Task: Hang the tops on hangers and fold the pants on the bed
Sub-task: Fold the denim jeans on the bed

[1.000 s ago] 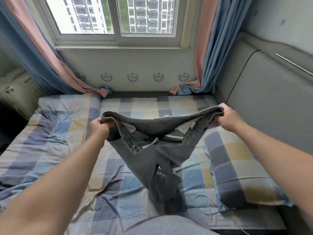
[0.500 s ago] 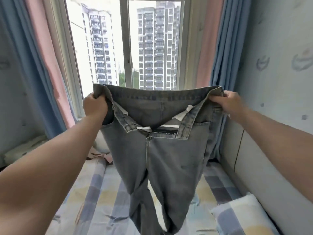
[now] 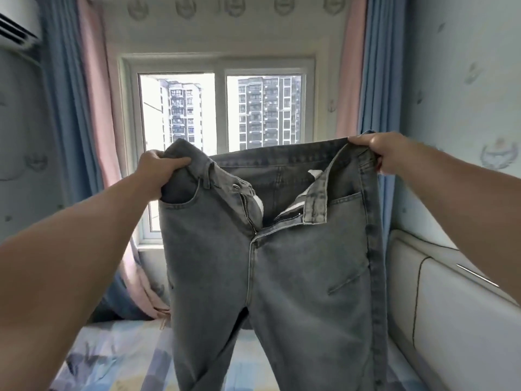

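Head view has you holding the grey jeans (image 3: 282, 277) up in the air, front side facing you and fly undone, with the window (image 3: 220, 108) behind them. Your left hand (image 3: 162, 172) has its fingers curled tight round the left end of the waistband (image 3: 282, 158), just above the front pocket. Your right hand (image 3: 377, 155) grips the right end the same way, fingers closed over the top edge of the denim.

What matters for the next move is how the cloth lies from your fingers. The waistband runs left to right between your two fists, pulled nearly taut and a touch higher on the right. The long axis of the jeans drops straight down from it — both legs hang side by side and run out of the bottom of the picture, so you cannot see whether the hems touch the bed (image 3: 118, 354). That checked sheet lies below and beyond the hanging legs, with the padded headboard (image 3: 451, 306) off to the right.

Neither hand looks clearly nearer to you; they reach out about equally. To my eye, folding starts by bringing the two fists together, leg onto leg, then lowering the length onto the sheet — keep the side seams lined up as you close.
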`<move>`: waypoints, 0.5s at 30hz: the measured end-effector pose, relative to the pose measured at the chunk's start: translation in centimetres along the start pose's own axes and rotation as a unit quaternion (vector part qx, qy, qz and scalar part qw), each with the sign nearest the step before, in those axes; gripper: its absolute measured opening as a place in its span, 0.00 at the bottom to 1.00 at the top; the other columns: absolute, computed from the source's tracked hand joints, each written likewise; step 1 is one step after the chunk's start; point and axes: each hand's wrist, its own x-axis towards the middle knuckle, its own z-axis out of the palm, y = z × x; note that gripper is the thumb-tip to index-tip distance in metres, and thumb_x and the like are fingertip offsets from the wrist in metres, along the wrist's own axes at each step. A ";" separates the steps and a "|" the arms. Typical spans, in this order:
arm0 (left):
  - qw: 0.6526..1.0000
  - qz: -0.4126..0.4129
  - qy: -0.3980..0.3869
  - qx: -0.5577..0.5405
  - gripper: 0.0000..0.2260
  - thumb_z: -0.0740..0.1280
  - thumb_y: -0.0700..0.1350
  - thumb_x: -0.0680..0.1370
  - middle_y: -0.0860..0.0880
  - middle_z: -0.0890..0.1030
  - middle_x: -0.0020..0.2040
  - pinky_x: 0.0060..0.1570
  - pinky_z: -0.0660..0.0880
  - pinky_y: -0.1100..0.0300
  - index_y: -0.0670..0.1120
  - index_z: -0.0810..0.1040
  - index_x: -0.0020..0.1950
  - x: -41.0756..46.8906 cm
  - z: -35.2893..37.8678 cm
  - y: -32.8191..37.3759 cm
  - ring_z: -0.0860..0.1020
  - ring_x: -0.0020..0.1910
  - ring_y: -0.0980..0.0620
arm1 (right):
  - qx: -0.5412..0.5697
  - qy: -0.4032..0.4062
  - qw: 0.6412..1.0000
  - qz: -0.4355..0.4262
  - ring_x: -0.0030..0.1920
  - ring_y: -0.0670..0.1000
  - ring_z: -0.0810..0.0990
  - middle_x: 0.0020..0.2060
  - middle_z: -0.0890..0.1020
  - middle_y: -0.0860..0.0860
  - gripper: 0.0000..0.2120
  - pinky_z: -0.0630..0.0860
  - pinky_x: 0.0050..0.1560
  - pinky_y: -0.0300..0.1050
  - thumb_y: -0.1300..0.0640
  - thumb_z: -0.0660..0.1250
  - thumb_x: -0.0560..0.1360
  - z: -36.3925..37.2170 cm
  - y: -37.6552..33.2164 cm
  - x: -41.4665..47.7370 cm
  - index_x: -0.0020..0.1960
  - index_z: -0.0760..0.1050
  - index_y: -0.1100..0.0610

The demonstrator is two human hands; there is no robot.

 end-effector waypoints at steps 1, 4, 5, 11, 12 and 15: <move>1.000 -0.006 -0.018 0.014 0.16 0.80 0.43 0.69 0.43 0.83 0.49 0.41 0.79 0.57 0.41 0.78 0.50 0.2 -0.3 0.1 0.82 0.44 0.48 | -0.003 0.003 1.000 0.016 0.28 0.52 0.84 0.29 0.85 0.55 0.06 0.79 0.23 0.44 0.57 0.75 0.74 0.0 -0.5 -0.1 0.44 0.79 0.58; 0.996 -0.027 -0.013 0.080 0.18 0.81 0.46 0.68 0.43 0.81 0.48 0.48 0.79 0.52 0.40 0.76 0.49 0.8 -0.6 0.0 0.81 0.48 0.44 | -0.030 0.016 0.998 0.045 0.22 0.50 0.81 0.26 0.83 0.54 0.09 0.73 0.21 0.38 0.54 0.75 0.75 -0.2 -1.4 -0.5 0.41 0.79 0.58; 0.994 -0.029 0.005 0.108 0.20 0.80 0.47 0.69 0.43 0.81 0.49 0.51 0.79 0.50 0.40 0.76 0.52 1.1 -0.6 0.0 0.80 0.50 0.43 | -0.041 0.018 0.997 0.055 0.20 0.49 0.79 0.24 0.82 0.53 0.10 0.69 0.19 0.37 0.53 0.75 0.75 -0.2 -1.4 -0.6 0.39 0.78 0.57; 0.972 -0.062 0.057 0.218 0.18 0.65 0.46 0.79 0.39 0.78 0.60 0.53 0.75 0.51 0.40 0.73 0.66 0.6 1.4 0.9 0.77 0.59 0.38 | -0.045 0.033 0.993 0.104 0.20 0.44 0.74 0.25 0.80 0.51 0.08 0.60 0.14 0.31 0.53 0.73 0.76 0.9 -0.5 -0.7 0.43 0.78 0.56; 0.974 -0.087 0.061 0.201 0.14 0.62 0.45 0.80 0.39 0.78 0.59 0.52 0.76 0.51 0.40 0.74 0.64 0.5 1.7 1.1 0.77 0.59 0.38 | -0.029 0.030 0.993 0.115 0.20 0.43 0.73 0.24 0.79 0.52 0.08 0.61 0.14 0.31 0.54 0.73 0.76 1.2 -0.4 -0.6 0.42 0.78 0.57; 0.980 -0.180 0.046 0.069 0.12 0.56 0.40 0.81 0.42 0.82 0.44 0.50 0.80 0.53 0.39 0.78 0.54 0.2 2.3 1.3 0.81 0.47 0.44 | 0.024 0.015 0.991 0.131 0.20 0.44 0.72 0.19 0.74 0.50 0.12 0.73 0.18 0.35 0.57 0.71 0.78 2.2 0.2 -0.1 0.38 0.75 0.59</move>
